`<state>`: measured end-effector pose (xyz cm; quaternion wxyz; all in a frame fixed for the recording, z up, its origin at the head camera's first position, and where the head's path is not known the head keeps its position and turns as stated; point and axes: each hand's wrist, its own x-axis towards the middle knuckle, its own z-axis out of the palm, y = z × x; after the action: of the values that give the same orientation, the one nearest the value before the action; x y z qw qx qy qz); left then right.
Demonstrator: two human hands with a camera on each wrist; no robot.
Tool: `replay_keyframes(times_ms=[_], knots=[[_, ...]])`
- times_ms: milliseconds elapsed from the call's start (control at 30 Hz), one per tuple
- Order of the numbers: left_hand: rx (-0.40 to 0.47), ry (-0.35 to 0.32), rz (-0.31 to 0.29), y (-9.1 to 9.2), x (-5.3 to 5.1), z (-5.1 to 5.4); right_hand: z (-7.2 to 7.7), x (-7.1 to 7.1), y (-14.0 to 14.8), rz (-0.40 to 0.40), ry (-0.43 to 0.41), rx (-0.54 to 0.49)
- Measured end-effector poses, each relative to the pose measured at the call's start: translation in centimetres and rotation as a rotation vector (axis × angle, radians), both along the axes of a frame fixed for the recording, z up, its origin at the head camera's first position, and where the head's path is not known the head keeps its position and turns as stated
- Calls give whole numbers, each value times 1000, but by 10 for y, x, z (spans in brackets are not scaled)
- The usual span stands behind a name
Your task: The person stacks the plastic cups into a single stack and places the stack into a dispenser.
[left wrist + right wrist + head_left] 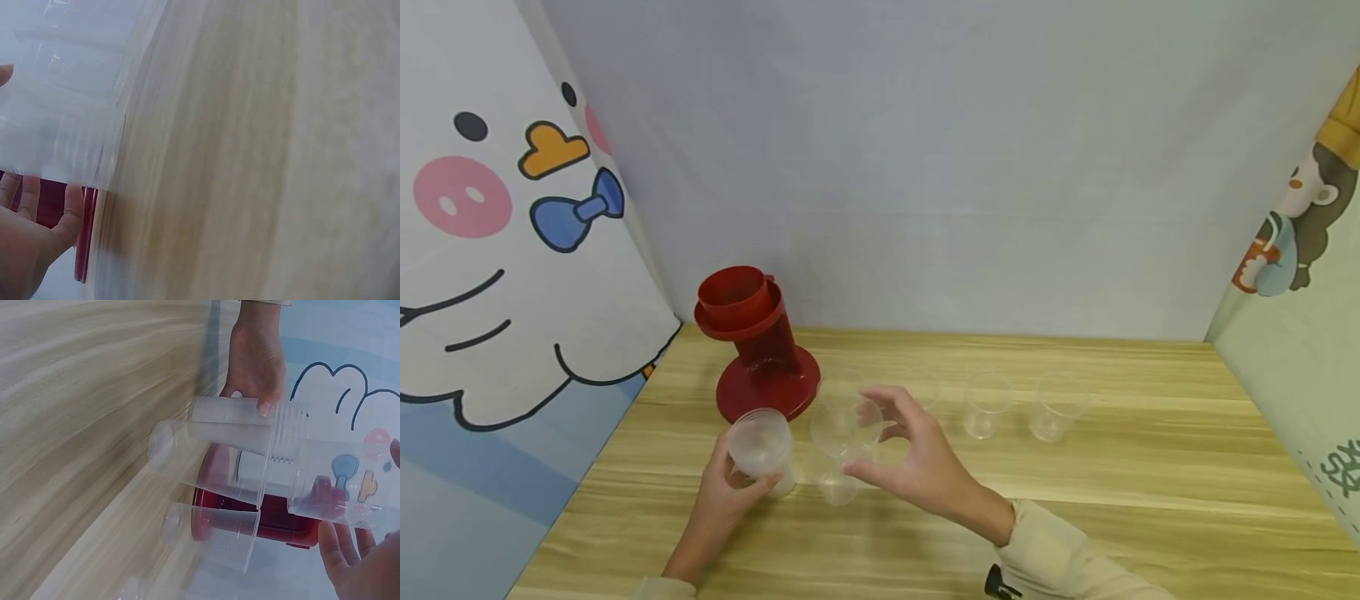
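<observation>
My left hand (718,492) holds a stack of clear plastic cups (762,450) standing on the table at the left. In the right wrist view, the left thumb presses on the side of this stack (231,422). My right hand (913,462) curves its thumb and fingers around a clear plastic cup (340,481), raised above the table. Just below that cup stands another clear cup (206,465), near the stack. Transparent walls overlap here, so the cups' outlines are hard to separate in the head view.
Behind the stack stands a red holder (767,367) with a round base and a wide top. More clear cups stand on the wooden table (1150,467) toward the right, among them one cup (985,408) and another (1056,408). Printed cloth walls surround the table.
</observation>
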<state>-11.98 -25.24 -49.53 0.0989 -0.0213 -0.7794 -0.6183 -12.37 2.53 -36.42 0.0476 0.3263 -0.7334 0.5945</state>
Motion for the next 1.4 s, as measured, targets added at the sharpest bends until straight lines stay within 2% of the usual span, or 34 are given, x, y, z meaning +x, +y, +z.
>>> replay_keyframes(times_ms=[100,267,367,800,1233,1400], knots=[[2,-2,-2,0,0,0,-5,-4,-2,2,3,-7],[5,-8,-1,0,0,0,-24,-16,-6,7,5,-17],[4,-10,0,0,0,0,-28,-19,-9,8,6,-18],[-12,-24,5,-1,1,1,-26,-24,-17,28,-12,-28],[0,10,9,0,1,-1,-25,-29,-25,38,-19,-21],[-1,25,11,0,1,-1,-26,-30,-28,35,4,-20]])
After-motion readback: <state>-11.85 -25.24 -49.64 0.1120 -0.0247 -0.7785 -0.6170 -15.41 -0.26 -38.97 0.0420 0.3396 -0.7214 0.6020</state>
